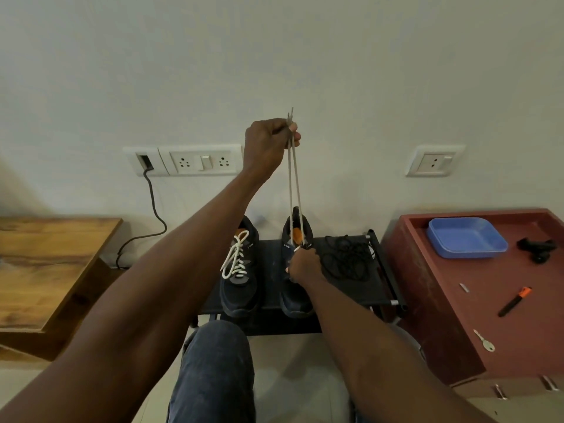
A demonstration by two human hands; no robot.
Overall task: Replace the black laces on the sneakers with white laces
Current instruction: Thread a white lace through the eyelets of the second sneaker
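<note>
My right hand covers the right sneaker's eyelets, so I can't see the white lace threading; the logo is too small to read.

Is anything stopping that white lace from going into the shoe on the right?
Nothing visible does. The left hand pinches both ends of the white lace high above the right sneaker, the right hand rests on it, and the black laces lie beside it.

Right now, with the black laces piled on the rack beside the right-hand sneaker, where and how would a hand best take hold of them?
Probably from above, pinching into the thick middle of the black laces. They lie as a loose flat tangle on the rack, with no end clearly showing, so a top-down pinch should gather several loops at once. Come from the open right side; the right hand and sneaker crowd the left.
</note>
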